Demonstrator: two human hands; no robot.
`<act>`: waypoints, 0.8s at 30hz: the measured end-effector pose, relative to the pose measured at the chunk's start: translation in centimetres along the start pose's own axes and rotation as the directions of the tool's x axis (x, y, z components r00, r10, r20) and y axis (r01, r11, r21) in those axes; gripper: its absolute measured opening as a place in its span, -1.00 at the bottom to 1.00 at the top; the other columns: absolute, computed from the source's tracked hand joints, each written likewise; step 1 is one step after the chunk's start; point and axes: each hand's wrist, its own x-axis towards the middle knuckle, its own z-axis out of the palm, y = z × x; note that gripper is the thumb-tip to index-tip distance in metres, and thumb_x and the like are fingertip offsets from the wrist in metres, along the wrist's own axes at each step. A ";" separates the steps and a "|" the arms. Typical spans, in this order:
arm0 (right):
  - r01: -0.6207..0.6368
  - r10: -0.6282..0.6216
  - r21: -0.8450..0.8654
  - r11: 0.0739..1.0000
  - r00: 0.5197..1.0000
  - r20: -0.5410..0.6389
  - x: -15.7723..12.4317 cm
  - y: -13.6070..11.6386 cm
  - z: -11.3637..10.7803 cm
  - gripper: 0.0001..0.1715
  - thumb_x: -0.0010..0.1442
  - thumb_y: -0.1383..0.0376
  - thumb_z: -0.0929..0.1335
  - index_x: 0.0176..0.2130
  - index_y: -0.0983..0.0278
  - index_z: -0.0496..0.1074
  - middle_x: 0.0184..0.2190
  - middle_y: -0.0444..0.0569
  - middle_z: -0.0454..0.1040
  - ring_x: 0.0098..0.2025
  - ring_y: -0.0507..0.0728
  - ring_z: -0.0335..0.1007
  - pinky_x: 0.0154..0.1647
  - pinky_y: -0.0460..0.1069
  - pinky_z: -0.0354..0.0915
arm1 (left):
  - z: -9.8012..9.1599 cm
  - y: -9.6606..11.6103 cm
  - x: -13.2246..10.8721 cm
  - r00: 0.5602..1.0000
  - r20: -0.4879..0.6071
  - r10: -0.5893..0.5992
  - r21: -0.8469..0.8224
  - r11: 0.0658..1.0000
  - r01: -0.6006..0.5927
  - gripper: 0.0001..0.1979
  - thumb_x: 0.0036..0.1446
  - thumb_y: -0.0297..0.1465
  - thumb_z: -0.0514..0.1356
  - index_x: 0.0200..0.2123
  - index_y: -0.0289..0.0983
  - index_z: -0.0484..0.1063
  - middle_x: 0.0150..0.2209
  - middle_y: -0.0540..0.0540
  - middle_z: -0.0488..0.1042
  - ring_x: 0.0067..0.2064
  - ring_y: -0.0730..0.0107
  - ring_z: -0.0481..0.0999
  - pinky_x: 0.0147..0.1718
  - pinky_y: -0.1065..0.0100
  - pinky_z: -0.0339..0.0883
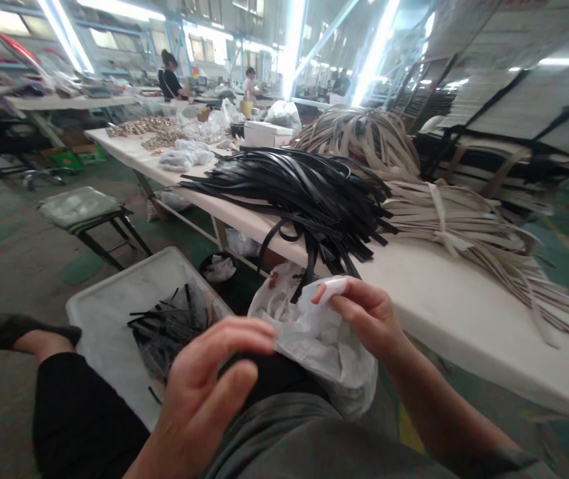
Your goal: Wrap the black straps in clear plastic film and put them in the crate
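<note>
My right hand pinches a thin white piece of plastic between thumb and fingers. I cannot tell whether this piece belongs to the white bag hanging just below, between my lap and the table edge. My left hand hovers over my lap with nothing in it, thumb apart from the fingers. Beyond both hands, a pile of black strips lies on the table, some ends drooping over its edge.
Tied beige strips and a beige heap lie on the table. At my left, a white bin contains black strips. Beyond stand a cushioned stool and a dark bucket. A person works farther back.
</note>
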 end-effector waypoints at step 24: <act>-0.319 0.193 0.255 0.913 0.888 0.418 13.1 5.9 23.7 -0.81 -0.04 0.19 0.37 -0.43 0.27 0.36 -0.48 -0.14 0.50 -0.56 -0.04 0.36 -0.54 -0.14 0.37 | -7.4 -11.0 -2.3 0.972 0.031 -0.232 -0.511 0.832 0.215 -0.56 0.09 -0.08 0.26 -0.18 -0.36 0.48 -0.46 -0.13 0.53 -0.49 0.39 0.51 -0.44 0.39 0.32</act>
